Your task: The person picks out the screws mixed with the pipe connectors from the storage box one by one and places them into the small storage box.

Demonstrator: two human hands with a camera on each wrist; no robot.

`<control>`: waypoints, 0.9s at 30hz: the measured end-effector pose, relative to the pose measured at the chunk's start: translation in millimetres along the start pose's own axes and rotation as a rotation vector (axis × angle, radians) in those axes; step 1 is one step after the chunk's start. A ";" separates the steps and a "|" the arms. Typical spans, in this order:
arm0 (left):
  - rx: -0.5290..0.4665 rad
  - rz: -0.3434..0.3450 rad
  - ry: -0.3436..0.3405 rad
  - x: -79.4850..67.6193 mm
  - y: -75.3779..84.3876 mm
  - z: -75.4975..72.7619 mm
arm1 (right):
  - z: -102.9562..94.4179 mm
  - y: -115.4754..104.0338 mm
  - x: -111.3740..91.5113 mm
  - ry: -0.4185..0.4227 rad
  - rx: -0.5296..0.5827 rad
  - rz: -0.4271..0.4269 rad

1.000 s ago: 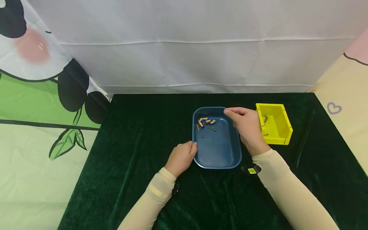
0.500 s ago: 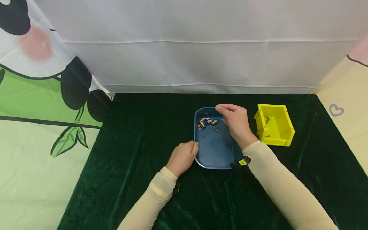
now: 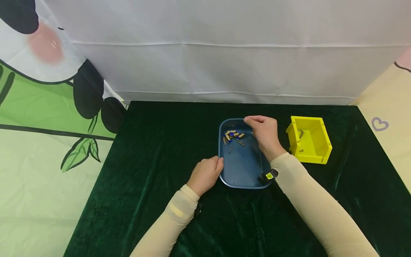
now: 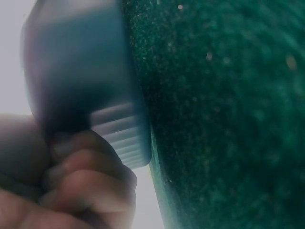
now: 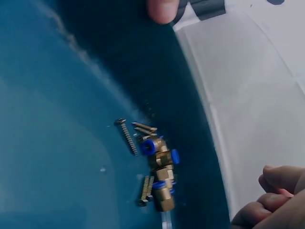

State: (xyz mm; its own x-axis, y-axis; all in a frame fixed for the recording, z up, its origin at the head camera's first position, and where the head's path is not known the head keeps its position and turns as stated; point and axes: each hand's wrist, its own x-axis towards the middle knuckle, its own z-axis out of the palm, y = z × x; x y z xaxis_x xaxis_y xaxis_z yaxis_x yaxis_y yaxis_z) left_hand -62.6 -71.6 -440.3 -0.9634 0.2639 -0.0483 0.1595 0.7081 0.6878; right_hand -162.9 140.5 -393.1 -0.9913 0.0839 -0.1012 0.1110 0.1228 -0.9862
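A blue tray (image 3: 242, 169) lies on the dark green cloth. My left hand (image 3: 205, 174) grips its left rim, thumb on top; in the left wrist view its fingers (image 4: 93, 183) curl against the outer wall. Inside, toward the tray's far left, sit several brass push-in fittings (image 5: 163, 174) with blue collars and several screws (image 5: 126, 137). Over the tray's far right corner hovers my right hand (image 3: 265, 135), thumb and forefinger close together and fingers loosely curled. Nothing shows between them, either from the head or in the right wrist view.
To the right of the tray stands a yellow bin (image 3: 309, 142) with a few screws (image 3: 301, 134) in it. The green cloth (image 3: 167, 150) covers the table, and a white curtain (image 3: 205, 71) hangs behind its far edge.
My right hand has moved left, from beside the yellow bin to over the tray, then stayed about there. My left hand has kept its grip on the rim. The whole view shifts slightly.
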 end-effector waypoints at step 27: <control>0.084 0.031 0.066 -0.6 3.9 1.8 | 11.0 21.3 0.4 -0.094 -0.629 -0.047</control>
State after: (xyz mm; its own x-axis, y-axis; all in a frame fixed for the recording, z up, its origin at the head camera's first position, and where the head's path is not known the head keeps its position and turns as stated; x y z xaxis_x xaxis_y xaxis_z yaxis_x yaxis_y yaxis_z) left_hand -61.0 -67.8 -439.0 -0.9694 0.2446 0.0216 0.2041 0.7536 0.6248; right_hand -161.7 132.3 -415.6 -0.9949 -0.0192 -0.0992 0.0592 0.6840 -0.7271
